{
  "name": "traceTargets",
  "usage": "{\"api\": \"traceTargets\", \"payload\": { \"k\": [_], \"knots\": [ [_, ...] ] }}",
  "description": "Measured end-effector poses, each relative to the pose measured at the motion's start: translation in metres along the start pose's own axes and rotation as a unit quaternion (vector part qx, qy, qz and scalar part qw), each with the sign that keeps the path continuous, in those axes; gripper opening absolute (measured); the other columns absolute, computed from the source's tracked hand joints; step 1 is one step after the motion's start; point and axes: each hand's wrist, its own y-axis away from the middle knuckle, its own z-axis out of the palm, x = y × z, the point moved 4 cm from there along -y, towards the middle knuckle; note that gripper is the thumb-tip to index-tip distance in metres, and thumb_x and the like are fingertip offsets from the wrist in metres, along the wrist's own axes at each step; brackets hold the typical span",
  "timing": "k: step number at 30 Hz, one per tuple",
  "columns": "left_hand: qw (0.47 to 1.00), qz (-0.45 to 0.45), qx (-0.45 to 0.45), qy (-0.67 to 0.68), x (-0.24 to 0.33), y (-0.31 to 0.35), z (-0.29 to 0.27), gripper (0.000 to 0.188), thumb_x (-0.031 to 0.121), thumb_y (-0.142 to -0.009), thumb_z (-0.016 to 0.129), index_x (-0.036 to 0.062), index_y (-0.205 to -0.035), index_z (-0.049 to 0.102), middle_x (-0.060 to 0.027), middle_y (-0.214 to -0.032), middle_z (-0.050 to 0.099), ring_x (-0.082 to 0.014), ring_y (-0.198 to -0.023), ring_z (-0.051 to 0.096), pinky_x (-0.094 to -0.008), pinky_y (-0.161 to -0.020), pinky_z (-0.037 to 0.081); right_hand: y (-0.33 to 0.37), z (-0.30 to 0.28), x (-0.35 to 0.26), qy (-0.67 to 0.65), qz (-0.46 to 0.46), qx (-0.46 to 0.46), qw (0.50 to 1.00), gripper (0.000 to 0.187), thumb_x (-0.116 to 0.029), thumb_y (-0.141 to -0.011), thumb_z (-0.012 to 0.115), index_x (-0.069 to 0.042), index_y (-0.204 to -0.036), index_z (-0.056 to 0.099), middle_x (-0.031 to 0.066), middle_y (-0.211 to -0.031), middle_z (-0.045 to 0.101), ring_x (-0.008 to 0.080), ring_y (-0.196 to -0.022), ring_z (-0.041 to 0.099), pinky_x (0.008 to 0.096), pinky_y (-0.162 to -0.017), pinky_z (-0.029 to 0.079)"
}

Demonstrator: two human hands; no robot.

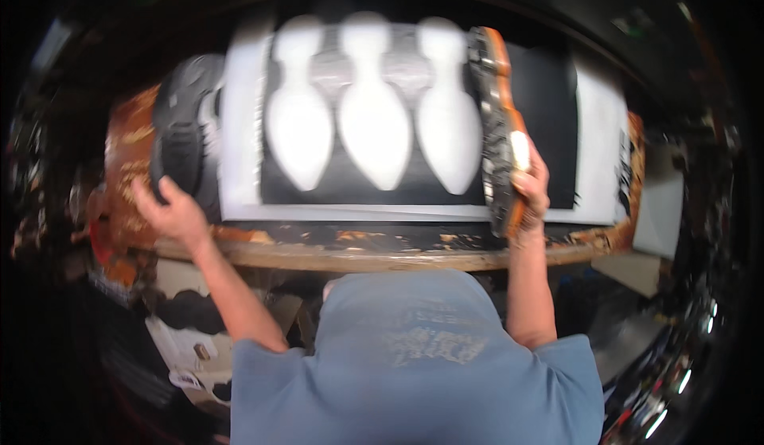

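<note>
My right hand (532, 182) is closed around a shoe sole (495, 126) with black lugged tread and an orange side. The sole stands on its edge, tread facing left, over a black sheet (545, 119). White sole-like shapes (374, 119), three in view, show on that sheet to the left of the held sole. My left hand (173, 210) has its thumb and fingers apart at the lower edge of a black treaded sole (179, 126) on the far left. Whether it touches that sole I cannot tell, as the picture is blurred.
White sheeting (243, 126) lies under the black sheet on a worn wooden bench (382, 260) with chipped paint. A pale panel (659, 206) stands past the bench's right end. Cluttered, blurred items lie at both sides, and boards or boxes (191, 349) sit below left.
</note>
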Motion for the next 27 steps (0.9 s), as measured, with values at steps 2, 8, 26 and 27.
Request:
{"api": "traceTargets", "payload": {
  "k": [2, 8, 26, 27],
  "knots": [
    [0.997, 0.034, -0.036, 0.063, 0.027, 0.011, 0.006, 0.048, 0.015, -0.104, 0.066, -0.004, -0.148, 0.058, -0.0227, -0.15, 0.061, -0.0366, -0.138, 0.058, -0.0433, -0.118, 0.044, -0.001, -0.001, 0.002, -0.018, -0.013, -0.007, 1.0, 0.106, -0.039, -0.071, 0.081, 0.009, -0.158, 0.046, 0.0125, -0.136, 0.064, 0.0173, -0.116, 0.065, 0.0295, -0.1, 0.052],
    [0.895, 0.167, -0.326, 0.254, 0.141, 0.104, 0.066, 0.046, 0.008, -0.104, 0.065, -0.0018, -0.148, 0.058, -0.0222, -0.153, 0.058, -0.0364, -0.148, 0.05, -0.0447, -0.124, 0.037, 0.009, -0.007, -0.021, -0.124, -0.012, -0.012, 0.992, 0.091, -0.025, -0.074, 0.072, 0.005, -0.157, 0.05, 0.0053, -0.118, 0.067, 0.0123, -0.101, 0.064, 0.0234, -0.09, 0.052],
    [0.897, 0.229, -0.323, 0.197, 0.155, 0.115, 0.071, 0.032, 0.006, -0.102, 0.066, -0.001, -0.133, 0.071, -0.0169, -0.148, 0.065, -0.0373, -0.146, 0.053, -0.047, -0.121, 0.042, 0.01, -0.201, -0.083, -0.385, -0.109, 0.092, 0.912, 0.069, -0.045, -0.092, 0.071, 0.001, -0.142, 0.059, 0.0288, -0.139, 0.059, 0.0502, -0.125, 0.055, 0.0596, -0.098, 0.054],
    [0.895, 0.23, -0.327, 0.198, 0.155, 0.114, 0.071, 0.032, 0.006, -0.102, 0.066, -0.0008, -0.133, 0.071, -0.0168, -0.148, 0.065, -0.0372, -0.146, 0.053, -0.0469, -0.121, 0.042, 0.013, -0.206, -0.087, -0.278, -0.086, 0.135, 0.947, 0.068, -0.046, -0.094, 0.069, 0.002, -0.141, 0.058, 0.0276, -0.134, 0.061, 0.0488, -0.116, 0.062, 0.0584, -0.092, 0.058]
  ]
}}
